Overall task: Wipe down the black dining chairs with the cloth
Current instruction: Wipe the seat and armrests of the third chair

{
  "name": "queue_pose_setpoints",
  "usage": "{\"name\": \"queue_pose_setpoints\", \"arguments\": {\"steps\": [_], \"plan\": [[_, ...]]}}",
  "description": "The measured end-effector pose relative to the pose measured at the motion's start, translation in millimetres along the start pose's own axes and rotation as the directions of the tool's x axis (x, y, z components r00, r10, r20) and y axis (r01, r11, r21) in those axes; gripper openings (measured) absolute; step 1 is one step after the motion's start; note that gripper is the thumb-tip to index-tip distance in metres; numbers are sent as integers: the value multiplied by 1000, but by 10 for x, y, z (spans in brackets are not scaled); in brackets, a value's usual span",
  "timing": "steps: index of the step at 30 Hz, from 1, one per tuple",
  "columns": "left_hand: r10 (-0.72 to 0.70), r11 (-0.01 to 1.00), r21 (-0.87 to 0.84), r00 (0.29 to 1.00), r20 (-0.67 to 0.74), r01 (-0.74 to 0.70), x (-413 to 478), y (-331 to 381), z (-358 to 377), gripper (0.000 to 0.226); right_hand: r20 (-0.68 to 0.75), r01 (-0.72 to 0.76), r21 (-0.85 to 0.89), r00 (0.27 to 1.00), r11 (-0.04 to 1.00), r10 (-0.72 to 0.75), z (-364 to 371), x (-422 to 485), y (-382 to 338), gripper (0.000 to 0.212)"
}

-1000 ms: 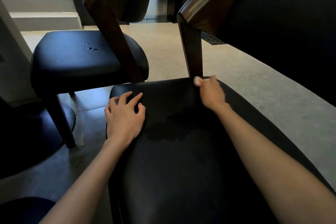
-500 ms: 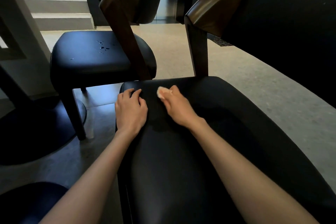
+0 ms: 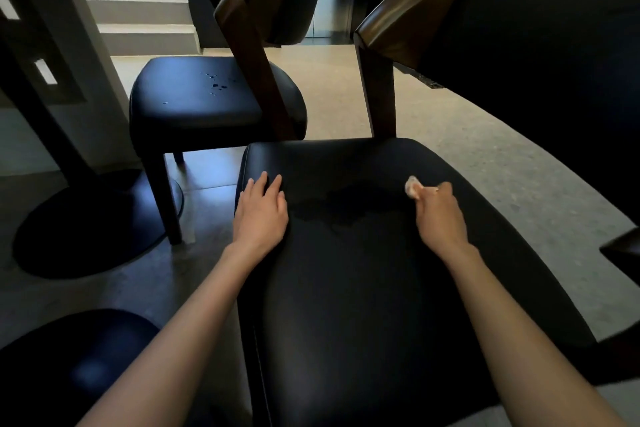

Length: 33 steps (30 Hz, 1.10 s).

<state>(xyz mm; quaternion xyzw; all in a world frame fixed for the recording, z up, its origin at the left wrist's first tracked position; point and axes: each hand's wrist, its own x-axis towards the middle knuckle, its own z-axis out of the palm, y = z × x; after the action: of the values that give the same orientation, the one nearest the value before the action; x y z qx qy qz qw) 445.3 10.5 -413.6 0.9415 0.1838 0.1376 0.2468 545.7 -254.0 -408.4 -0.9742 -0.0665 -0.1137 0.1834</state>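
On seat (image 3: 346, 288), 3 o'clock: right hand (image 3: 438, 215), shifted rightward, is gripping crumpled pale cloth (image 3: 412, 186).
Left hand (image 3: 261, 215): is staying flat, fingers relaxed.
Seat: smooth glossy black.

Dim, backlit from beyond, edges bowed, slight blur

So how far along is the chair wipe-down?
Done: nothing clearly finished. In hand: the right hand pinches a small pale cloth on the near black padded chair seat, a wet smear mid-seat; the left hand rests on its edge. Left: the far black chair seat, droplets on it.
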Motion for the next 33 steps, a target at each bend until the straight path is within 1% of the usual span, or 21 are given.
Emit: {"name": "queue_pose_setpoints", "arguments": {"steps": [1, 2, 5, 7, 11, 12, 13, 14, 15, 16, 17, 18, 19, 20, 21, 24, 27, 29, 30, 32, 33], "plan": [[4, 1000, 6, 1000, 1, -4, -53, 15, -3, 47, 7, -24, 12, 1000, 1000, 24, -22, -18, -8, 27], [8, 1000, 9, 1000, -2, -8, -102, 31, 1, 47, 26, 2, 52, 1000, 999, -3, -30, -59, -81, 27], [18, 1000, -15, 1000, -22, -18, -187, 57, 3, 47, 89, 214, 230, 967, 949, -239, 16, -325, -496, 22], [23, 999, -39, 999, -25, -24, -195, 54, -10, 46, 123, 348, 296, 910, 889, -397, 12, -549, -743, 24], [28, 997, -73, 999, -20, -30, -265, 43, -53, 45, 247, 467, 362, 786, 806, -566, -157, -863, -801, 36], [26, 998, -59, 1000, -13, -27, -293, 48, -60, 45, 239, 518, 358, 754, 777, -612, -193, -898, -734, 35], [21, 999, -37, 1000, -3, -21, -326, 61, -60, 46, 202, 561, 337, 741, 756, -640, -213, -900, -658, 32], [11, 1000, -10, 1000, 9, -11, -364, 83, -52, 47, 144, 574, 293, 764, 765, -629, -218, -853, -557, 26], [4, 1000, 22, 1000, 22, -4, -397, 111, -42, 49, 92, 525, 215, 829, 823, -552, -208, -752, -424, 19], [1, 998, 59, 1000, 31, -3, -430, 138, -27, 50, 48, 408, 116, 908, 905, -416, -198, -622, -278, 14], [4, 996, 90, 1000, 31, -7, -458, 162, -11, 51, 12, 247, 14, 969, 969, -247, -213, -494, -136, 12], [9, 994, 109, 1000, 24, -12, -478, 180, 3, 51, -4, 80, -66, 997, 995, -80, -246, -384, -14, 17], [13, 994, 112, 1000, 11, -14, -488, 191, 5, 52, 12, -53, -105, 998, 993, 55, -268, -302, 56, 26], [16, 994, 104, 1000, 0, -16, -485, 193, 4, 51, 44, -133, -112, 989, 985, 138, -273, -248, 51, 34], [19, 996, 92, 1000, -4, -19, -484, 190, -3, 51, 59, -153, -91, 986, 984, 159, -233, -214, 4, 36], [17, 999, 49, 1000, -13, -16, -491, 181, -14, 50, 21, -1, 12, 1000, 1000, 1, -99, -289, -303, 22], [11, 1000, 8, 999, -36, -11, -486, 189, -8, 48, 23, 148, 71, 988, 986, -150, -114, -518, -533, 24], [21, 1000, -19, 999, -38, -21, -486, 191, -9, 47, 103, 288, 94, 949, 953, -297, -163, -727, -663, 28], [26, 999, -44, 999, -35, -27, -493, 185, -20, 47, 153, 354, 155, 914, 922, -377, -174, -821, -714, 29], [39, 995, -88, 999, -24, -41, -532, 151, -53, 45, 257, 400, 301, 840, 866, -477, -218, -950, -727, 33], [48, 994, -93, 999, -20, -49, -567, 130, -65, 45, 257, 388, 381, 828, 839, -499, -291, -973, -697, 35]]}}
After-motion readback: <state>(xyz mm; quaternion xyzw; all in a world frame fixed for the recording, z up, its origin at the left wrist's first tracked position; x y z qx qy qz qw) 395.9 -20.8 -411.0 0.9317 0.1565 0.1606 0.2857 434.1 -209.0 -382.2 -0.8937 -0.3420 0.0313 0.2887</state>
